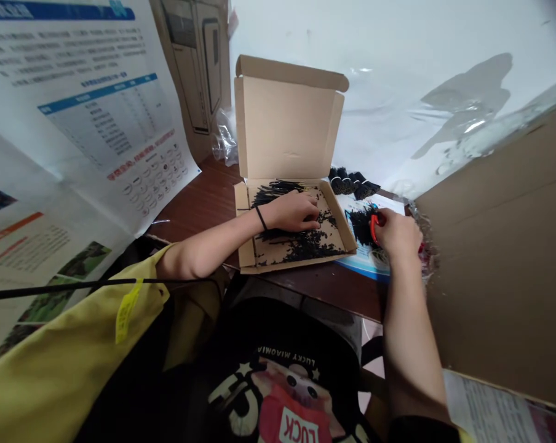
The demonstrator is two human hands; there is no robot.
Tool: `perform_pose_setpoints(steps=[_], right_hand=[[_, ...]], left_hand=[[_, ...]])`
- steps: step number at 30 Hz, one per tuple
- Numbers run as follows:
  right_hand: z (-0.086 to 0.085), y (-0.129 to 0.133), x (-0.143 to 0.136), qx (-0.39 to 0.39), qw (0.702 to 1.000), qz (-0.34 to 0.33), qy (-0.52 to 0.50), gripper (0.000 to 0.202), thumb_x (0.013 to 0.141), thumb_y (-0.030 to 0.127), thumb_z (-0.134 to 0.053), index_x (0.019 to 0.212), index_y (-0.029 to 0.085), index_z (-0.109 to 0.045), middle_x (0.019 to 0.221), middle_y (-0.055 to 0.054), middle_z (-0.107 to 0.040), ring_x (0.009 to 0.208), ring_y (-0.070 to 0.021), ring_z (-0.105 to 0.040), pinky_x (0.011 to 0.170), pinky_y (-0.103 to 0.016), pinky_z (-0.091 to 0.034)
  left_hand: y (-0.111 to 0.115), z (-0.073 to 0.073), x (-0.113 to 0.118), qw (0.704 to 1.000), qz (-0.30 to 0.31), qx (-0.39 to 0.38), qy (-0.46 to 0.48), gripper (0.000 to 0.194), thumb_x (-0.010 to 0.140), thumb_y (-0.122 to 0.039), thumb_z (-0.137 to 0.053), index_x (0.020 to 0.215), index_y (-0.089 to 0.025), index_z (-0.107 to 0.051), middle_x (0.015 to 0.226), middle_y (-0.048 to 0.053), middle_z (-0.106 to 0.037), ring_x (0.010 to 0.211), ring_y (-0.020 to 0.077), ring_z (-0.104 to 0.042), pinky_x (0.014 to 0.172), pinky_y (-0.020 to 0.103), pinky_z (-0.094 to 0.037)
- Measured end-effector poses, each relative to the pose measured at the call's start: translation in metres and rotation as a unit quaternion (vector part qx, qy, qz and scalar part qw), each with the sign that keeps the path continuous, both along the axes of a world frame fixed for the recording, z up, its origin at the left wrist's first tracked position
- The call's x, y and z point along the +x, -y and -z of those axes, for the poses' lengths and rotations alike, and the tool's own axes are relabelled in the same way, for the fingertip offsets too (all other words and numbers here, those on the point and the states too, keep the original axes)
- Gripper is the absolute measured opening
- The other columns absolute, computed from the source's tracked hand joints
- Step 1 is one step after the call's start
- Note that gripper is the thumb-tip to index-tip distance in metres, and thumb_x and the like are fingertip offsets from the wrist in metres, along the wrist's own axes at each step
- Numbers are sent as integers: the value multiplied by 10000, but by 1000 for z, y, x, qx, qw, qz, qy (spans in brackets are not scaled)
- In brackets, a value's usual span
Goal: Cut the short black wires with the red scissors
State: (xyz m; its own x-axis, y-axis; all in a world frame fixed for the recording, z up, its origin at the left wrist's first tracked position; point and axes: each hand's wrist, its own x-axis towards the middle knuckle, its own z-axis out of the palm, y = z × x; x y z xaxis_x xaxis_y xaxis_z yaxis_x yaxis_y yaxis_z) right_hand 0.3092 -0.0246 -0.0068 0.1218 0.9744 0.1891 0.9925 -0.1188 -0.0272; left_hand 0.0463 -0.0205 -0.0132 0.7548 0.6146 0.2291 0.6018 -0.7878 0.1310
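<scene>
Inside the cardboard box [248, 253], thin black strips [275, 192] are lying beside scattered short bits [310, 247]. The left hand [300, 212] is curling over them, its hold impossible to tell; the right hand [400, 234] is gripping a red-handled tool [374, 229], its far end blurring.

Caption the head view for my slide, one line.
Left hand over thin black strips in an open cardboard box; right hand gripping a red object beside it.

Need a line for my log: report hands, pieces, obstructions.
Left hand over black strips in open box. Right hand gripping red handle. Banded bundles beyond, blocking neither.
</scene>
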Motion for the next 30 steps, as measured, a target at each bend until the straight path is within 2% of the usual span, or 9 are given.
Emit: perform_pose_setpoints(steps=[4,7,10,13,17,23,27,30], right_hand=[[-4,-1,4,96,992,35,-67,431,802,450,-534,1145,230,-672,881,-179,-680,833,-331,-630,679,-451,-457],[-5,-1,3,136,984,49,-107,431,809,457,-527,1155,239,-662,884,-157,-681,846,-311,-623,708,-458,-461],[-3,-1,0,137,982,43,-124,427,799,465,-537,1137,240,-669,866,-136,-685,837,-292,-621,719,-447,-467],[-1,-2,-3,144,980,35,-132,400,784,467,-553,1090,248,-690,832,-119,-690,797,-273,-621,703,-418,-466],[1,-3,-5,140,980,30,-135,370,782,455,-554,1031,231,-710,796,-113,-686,746,-250,-607,667,-385,-447],[1,-2,-9,135,983,-1,-122,349,793,433,-534,989,210,-716,769,-108,-685,726,-239,-599,615,-338,-389],[2,-1,-11,127,985,-3,-119,360,790,450,-533,1003,220,-712,800,-110,-695,735,-242,-598,609,-336,-369],[3,0,-13,116,985,-15,-126,364,788,449,-530,1012,225,-709,806,-107,-696,732,-236,-597,611,-335,-368]], left_hand=[[7,-5,2,999,49,-8,-14,370,801,-524,-562,689,-183,-652,867,55,-647,904,200,-519,766,320,-315],[10,-5,3,996,80,-21,-40,292,749,-470,-623,678,-189,-662,889,49,-651,935,210,-508,815,333,-298],[9,-3,3,994,88,-26,-53,184,740,-358,-624,678,-190,-667,888,40,-654,938,204,-510,832,338,-293],[7,-1,3,994,93,-29,-53,169,759,-310,-592,673,-185,-666,881,39,-655,930,197,-518,836,340,-304],[5,-3,2,993,88,-62,-50,178,786,-289,-571,686,-179,-670,892,43,-651,926,191,-529,847,335,-332],[-1,-10,-7,987,132,-88,-20,192,821,-310,-572,740,-171,-676,907,68,-638,911,184,-516,826,305,-383],[-1,-14,-10,986,126,-107,-28,190,758,-364,-647,730,-177,-673,931,59,-618,933,192,-498,842,305,-383],[1,-14,-11,986,113,-115,-44,152,713,-339,-680,734,-188,-683,987,51,-603,963,194,-488,880,315,-365]])
